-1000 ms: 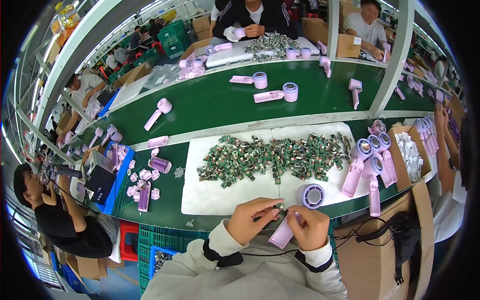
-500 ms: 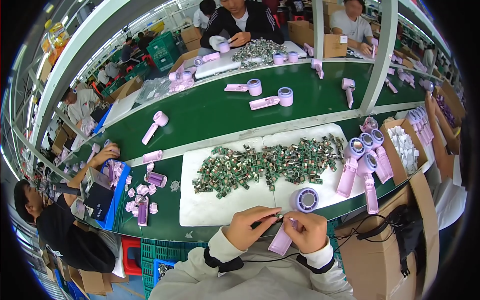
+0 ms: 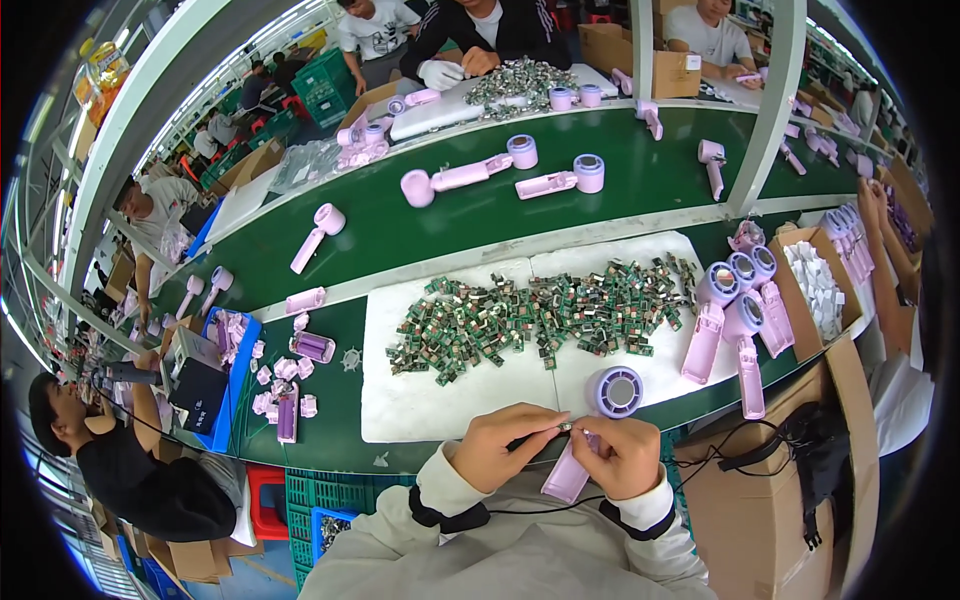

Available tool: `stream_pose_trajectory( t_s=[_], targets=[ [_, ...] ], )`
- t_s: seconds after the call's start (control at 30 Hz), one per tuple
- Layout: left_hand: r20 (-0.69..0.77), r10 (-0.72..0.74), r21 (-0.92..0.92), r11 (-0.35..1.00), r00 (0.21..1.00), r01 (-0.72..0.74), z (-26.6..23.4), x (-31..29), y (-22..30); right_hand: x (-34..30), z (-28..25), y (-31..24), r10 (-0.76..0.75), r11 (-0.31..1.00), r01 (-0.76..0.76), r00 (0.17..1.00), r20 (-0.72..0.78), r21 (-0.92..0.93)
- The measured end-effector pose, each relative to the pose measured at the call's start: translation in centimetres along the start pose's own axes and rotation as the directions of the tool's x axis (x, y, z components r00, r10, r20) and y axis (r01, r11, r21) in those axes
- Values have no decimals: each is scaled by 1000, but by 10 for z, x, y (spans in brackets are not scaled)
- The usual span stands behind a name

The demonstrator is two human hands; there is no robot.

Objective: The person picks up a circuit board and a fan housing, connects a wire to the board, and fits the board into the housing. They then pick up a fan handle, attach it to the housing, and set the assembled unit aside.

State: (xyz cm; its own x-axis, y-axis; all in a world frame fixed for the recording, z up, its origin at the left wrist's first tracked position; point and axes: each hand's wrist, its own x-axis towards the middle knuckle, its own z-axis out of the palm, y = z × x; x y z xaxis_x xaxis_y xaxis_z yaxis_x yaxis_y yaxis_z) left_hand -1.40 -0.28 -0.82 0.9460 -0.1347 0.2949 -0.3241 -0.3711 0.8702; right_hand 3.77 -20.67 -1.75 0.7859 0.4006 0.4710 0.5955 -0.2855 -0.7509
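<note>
At the near edge of the bench, my left hand [image 3: 505, 445] pinches a small green circuit board [image 3: 565, 427] between thumb and forefinger. My right hand [image 3: 622, 455] is closed over a pink handheld fan, its thumb and forefinger meeting at the same board. The fan's open, hollow handle [image 3: 568, 478] slants toward me beneath the fingers. Its round purple head [image 3: 617, 392] faces up beyond my right hand, over the foam board's edge. The fingers hide the joint between head and handle, and any wires there.
A white foam board [image 3: 400, 415] bears a wide heap of green circuit boards [image 3: 490, 325]. Several pink fans [image 3: 740, 310] lie on its right, beside a carton of white pieces [image 3: 815, 285]. Pink shells [image 3: 290, 375] lie left. Beyond runs a green conveyor belt [image 3: 400, 230] with fans; co-workers sit around.
My fingertips have drawn closer together around the small board. Fans on the belt have shifted, and another has come in at its middle. The view has tilted slightly.
</note>
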Motion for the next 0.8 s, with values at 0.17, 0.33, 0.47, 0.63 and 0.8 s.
stream_pose_trajectory(
  t_s=[0.17, 0.33, 0.47, 0.63, 0.8],
  targets=[
    [-7, 18, -7, 1000, 1000, -18, 0, 1, -1, 0, 1, 0, -10, 1000, 10, 1000, -5, -11],
    [-8, -35, 1, 999, 999, 35, 3, 1, 0, 0, 1, 1, -2, 1000, 2, 1000, -10, -13],
    [-31, 8, -39, 999, 999, -9, 3, -4, -6, 0, 2, -1, 8, 1000, -8, 1000, 2, -17],
    [33, -101, -232, 967, 994, 106, -2, -3, -19, -13, 5, 12, -5, 999, 5, 1000, -6, 36],
    [243, -216, -478, 822, 946, 310, 5, -5, -23, -17, -19, -4, 345, 932, -358, 922, 178, 49]
  ],
)
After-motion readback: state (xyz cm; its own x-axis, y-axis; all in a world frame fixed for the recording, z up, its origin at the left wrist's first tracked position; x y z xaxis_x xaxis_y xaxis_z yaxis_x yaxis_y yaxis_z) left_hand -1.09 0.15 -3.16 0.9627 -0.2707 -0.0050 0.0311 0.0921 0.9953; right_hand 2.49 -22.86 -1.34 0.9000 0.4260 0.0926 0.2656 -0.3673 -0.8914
